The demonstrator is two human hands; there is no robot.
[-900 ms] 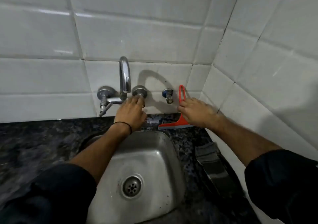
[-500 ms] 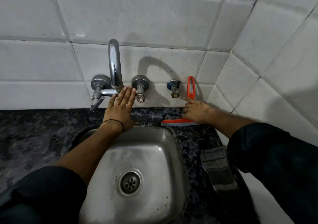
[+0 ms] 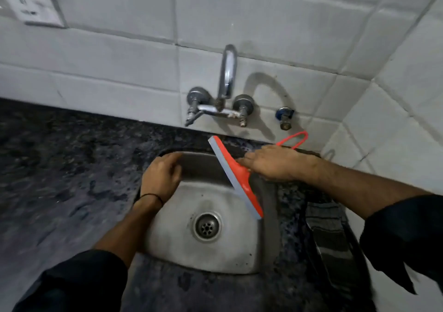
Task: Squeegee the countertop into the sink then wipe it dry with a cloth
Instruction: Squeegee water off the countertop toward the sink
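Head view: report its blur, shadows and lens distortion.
In the head view the faucet casts a curved shadow to its right on the wall tiles; same view, wide-angle bending bows the tile lines near the edges; the left countertop and the socket plate are smeared by blur; the squeegee gripped by the right hand reads fairly sharp.

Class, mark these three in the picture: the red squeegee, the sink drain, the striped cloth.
red squeegee [image 3: 243, 178], head view, red blade holder
sink drain [image 3: 207, 226], head view, strainer centre
striped cloth [image 3: 328, 227], head view, middle stripes
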